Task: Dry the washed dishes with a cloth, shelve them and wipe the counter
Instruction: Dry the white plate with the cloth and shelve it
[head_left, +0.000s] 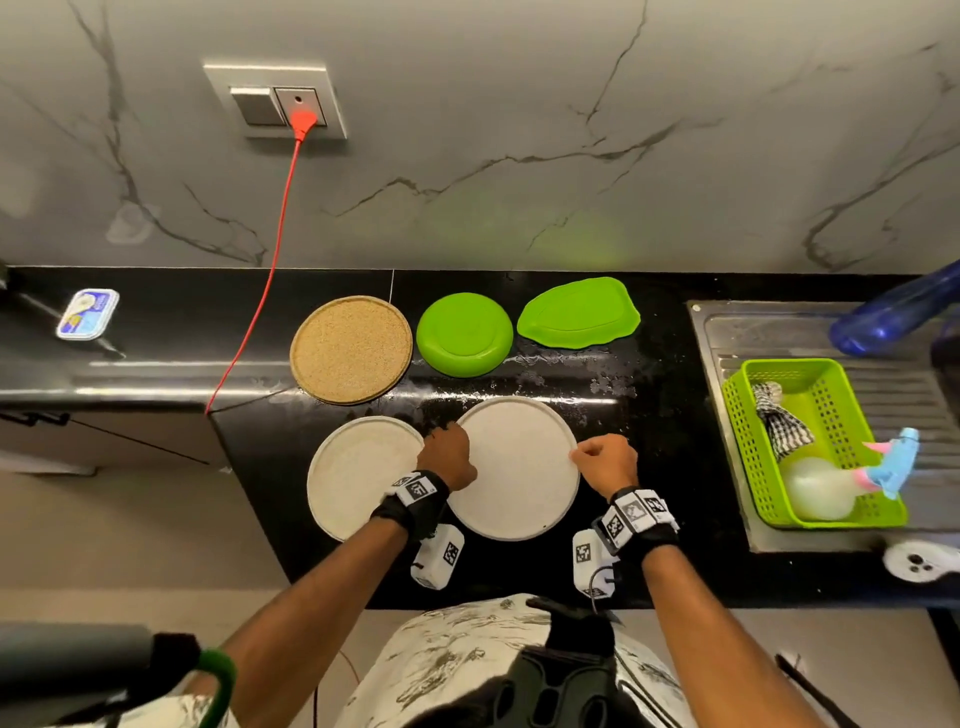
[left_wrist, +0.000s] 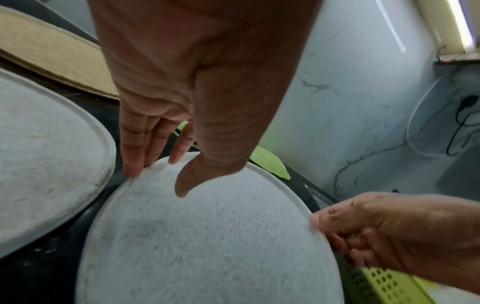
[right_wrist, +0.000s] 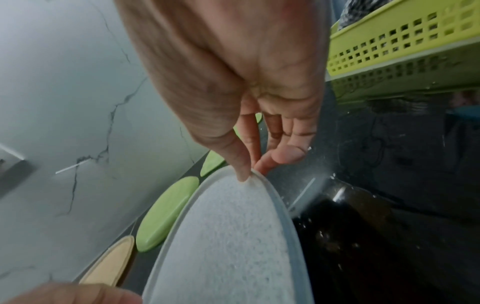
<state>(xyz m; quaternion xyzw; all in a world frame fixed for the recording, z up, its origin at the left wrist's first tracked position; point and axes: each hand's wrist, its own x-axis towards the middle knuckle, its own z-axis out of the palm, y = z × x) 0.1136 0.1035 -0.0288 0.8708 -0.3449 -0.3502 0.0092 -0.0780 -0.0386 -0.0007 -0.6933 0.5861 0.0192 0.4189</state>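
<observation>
Two hands are taking hold of the white plate (head_left: 514, 467) nearest us on the black counter (head_left: 660, 415): our left hand (head_left: 448, 453) is pinching its left rim, fingers (left_wrist: 135, 144) curled over the edge and thumb on top, while our right hand (head_left: 608, 460) is pinching the right rim between thumb and fingertips (right_wrist: 262, 164). A second white plate (head_left: 358, 473) is lying just beside it, with a cork-coloured plate (head_left: 350, 349), a green bowl (head_left: 464, 332) and a green leaf-shaped dish (head_left: 579, 312) farther back. We are judging this as the pick-up before drying (the counter is beaded with water). Next we are needing the checked cloth (head_left: 782, 421), sitting in the green basket (head_left: 852, 410) by the sink, so one hand must let go.
</observation>
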